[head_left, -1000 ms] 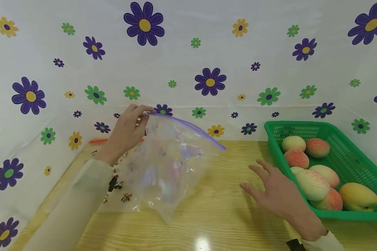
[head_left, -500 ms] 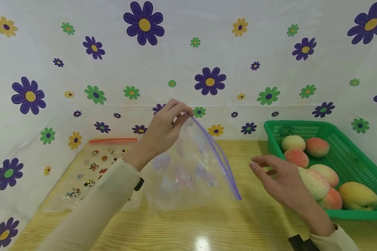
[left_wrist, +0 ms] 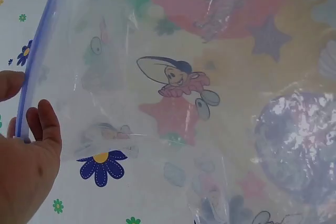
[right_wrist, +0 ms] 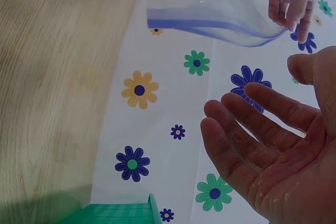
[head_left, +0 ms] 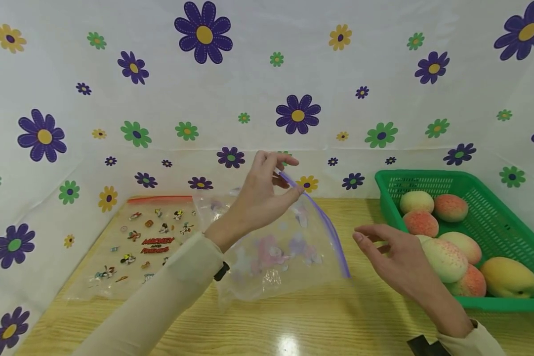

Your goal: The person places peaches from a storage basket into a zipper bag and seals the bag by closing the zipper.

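In the head view my left hand [head_left: 262, 193] holds a clear zip bag [head_left: 271, 252] by its purple zip edge, near the corner. The left wrist view shows the thumb and fingers of my left hand [left_wrist: 31, 150] at the purple zip strip [left_wrist: 37, 40]. Pink and lilac cartoon prints cover the bag, which is raised at the held corner and slants down to the table. My right hand [head_left: 404, 272] hovers between the bag and the green basket [head_left: 507, 207], holding nothing. Its fingers [right_wrist: 236, 145] are relaxed and apart in the right wrist view.
Several peaches [head_left: 442, 262] and a yellow mango-like fruit [head_left: 509, 277] lie in the basket on the right. A second zip bag [head_left: 129, 257] with a red strip lies flat on the left of the wooden table [head_left: 249, 331]. A flowered cloth [head_left: 258, 79] stands behind.
My left hand has moved right with the purple-edged bag, uncovering more of the red-edged bag. Its hold has shifted along the zip edge. My right hand's fingers have drawn in slightly.
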The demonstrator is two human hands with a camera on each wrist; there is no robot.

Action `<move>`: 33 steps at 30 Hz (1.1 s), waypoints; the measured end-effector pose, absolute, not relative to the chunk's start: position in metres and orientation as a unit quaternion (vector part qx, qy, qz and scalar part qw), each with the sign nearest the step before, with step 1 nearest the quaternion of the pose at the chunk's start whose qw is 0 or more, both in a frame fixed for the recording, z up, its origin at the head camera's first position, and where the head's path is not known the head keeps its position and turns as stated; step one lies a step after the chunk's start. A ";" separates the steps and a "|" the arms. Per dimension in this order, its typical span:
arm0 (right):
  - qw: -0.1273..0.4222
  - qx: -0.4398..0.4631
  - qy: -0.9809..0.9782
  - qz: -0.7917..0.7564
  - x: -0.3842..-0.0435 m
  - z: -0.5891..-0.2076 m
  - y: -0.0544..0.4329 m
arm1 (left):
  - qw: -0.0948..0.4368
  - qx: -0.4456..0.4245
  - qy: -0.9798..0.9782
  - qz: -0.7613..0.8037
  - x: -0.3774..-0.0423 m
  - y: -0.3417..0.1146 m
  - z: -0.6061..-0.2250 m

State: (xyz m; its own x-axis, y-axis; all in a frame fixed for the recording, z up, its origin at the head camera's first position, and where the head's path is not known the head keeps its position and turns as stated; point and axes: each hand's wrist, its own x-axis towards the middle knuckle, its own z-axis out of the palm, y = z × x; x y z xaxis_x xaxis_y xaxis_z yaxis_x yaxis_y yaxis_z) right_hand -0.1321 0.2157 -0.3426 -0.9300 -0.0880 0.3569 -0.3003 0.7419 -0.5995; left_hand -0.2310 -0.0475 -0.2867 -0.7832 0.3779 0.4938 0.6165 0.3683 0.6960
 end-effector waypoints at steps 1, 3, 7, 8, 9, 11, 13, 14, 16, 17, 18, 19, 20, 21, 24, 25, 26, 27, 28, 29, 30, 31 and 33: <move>0.155 0.105 -0.920 0.344 -0.132 -0.343 0.216 | 0.126 -0.305 -0.813 -0.480 -0.232 -0.047 -0.288; 0.153 0.106 -0.921 0.343 -0.133 -0.344 0.216 | 0.128 -0.302 -0.807 -0.492 -0.233 -0.047 -0.290; 0.144 0.107 -0.922 0.344 -0.135 -0.346 0.214 | 0.125 -0.272 -0.796 -0.526 -0.231 -0.046 -0.292; 0.140 0.109 -0.922 0.345 -0.135 -0.346 0.212 | 0.124 -0.263 -0.793 -0.535 -0.230 -0.045 -0.292; 0.136 0.111 -0.921 0.349 -0.136 -0.346 0.210 | 0.124 -0.257 -0.788 -0.546 -0.229 -0.043 -0.293; 0.125 0.119 -0.917 0.359 -0.136 -0.346 0.204 | 0.122 -0.248 -0.779 -0.563 -0.227 -0.040 -0.294; 0.116 0.127 -0.916 0.362 -0.137 -0.345 0.197 | 0.116 -0.245 -0.773 -0.574 -0.225 -0.037 -0.295; 0.113 0.130 -0.916 0.363 -0.138 -0.344 0.194 | 0.110 -0.244 -0.770 -0.579 -0.223 -0.035 -0.295; 0.109 0.134 -0.914 0.366 -0.141 -0.344 0.187 | 0.090 -0.239 -0.767 -0.588 -0.221 -0.032 -0.295; 0.108 0.134 -0.914 0.366 -0.143 -0.343 0.183 | 0.077 -0.235 -0.766 -0.593 -0.220 -0.031 -0.295; 0.110 0.136 -0.914 0.367 -0.145 -0.343 0.180 | 0.065 -0.232 -0.764 -0.599 -0.219 -0.029 -0.295; 0.107 0.134 -0.912 0.373 -0.147 -0.343 0.178 | 0.054 -0.228 -0.763 -0.603 -0.217 -0.028 -0.295; 0.100 0.131 -0.908 0.384 -0.148 -0.344 0.175 | 0.045 -0.222 -0.764 -0.605 -0.216 -0.027 -0.296; 0.092 0.128 -0.904 0.397 -0.150 -0.343 0.173 | 0.039 -0.217 -0.766 -0.604 -0.215 -0.026 -0.297; 0.063 0.106 -0.896 0.426 -0.153 -0.342 0.168 | 0.019 -0.198 -0.788 -0.582 -0.208 -0.025 -0.301; 0.051 0.095 -0.894 0.435 -0.153 -0.341 0.167 | 0.010 -0.189 -0.800 -0.570 -0.205 -0.025 -0.303; 0.044 0.086 -0.893 0.439 -0.154 -0.339 0.166 | 0.000 -0.181 -0.812 -0.555 -0.202 -0.025 -0.306; 0.039 0.080 -0.893 0.440 -0.154 -0.338 0.165 | -0.011 -0.176 -0.824 -0.538 -0.199 -0.025 -0.308; 0.037 0.076 -0.895 0.439 -0.155 -0.337 0.165 | -0.025 -0.167 -0.838 -0.519 -0.197 -0.025 -0.311; 0.035 0.073 -0.895 0.438 -0.155 -0.337 0.164 | -0.036 -0.162 -0.850 -0.501 -0.194 -0.026 -0.314; 0.035 0.073 -0.896 0.437 -0.155 -0.336 0.164 | -0.046 -0.160 -0.860 -0.483 -0.192 -0.027 -0.316; 0.034 0.072 -0.896 0.436 -0.155 -0.335 0.164 | -0.055 -0.162 -0.867 -0.467 -0.191 -0.028 -0.318; 0.034 0.073 -0.897 0.435 -0.155 -0.335 0.163 | -0.066 -0.171 -0.880 -0.438 -0.189 -0.030 -0.321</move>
State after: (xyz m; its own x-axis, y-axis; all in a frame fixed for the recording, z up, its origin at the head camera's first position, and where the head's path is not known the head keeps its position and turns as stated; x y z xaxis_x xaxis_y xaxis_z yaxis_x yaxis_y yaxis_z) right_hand -0.1554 0.1634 -0.3355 -0.9871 -0.1009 0.1246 -0.1603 0.6111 -0.7752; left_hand -0.1892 -0.0296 -0.3212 -0.9332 0.3577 0.0340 0.2430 0.5584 0.7932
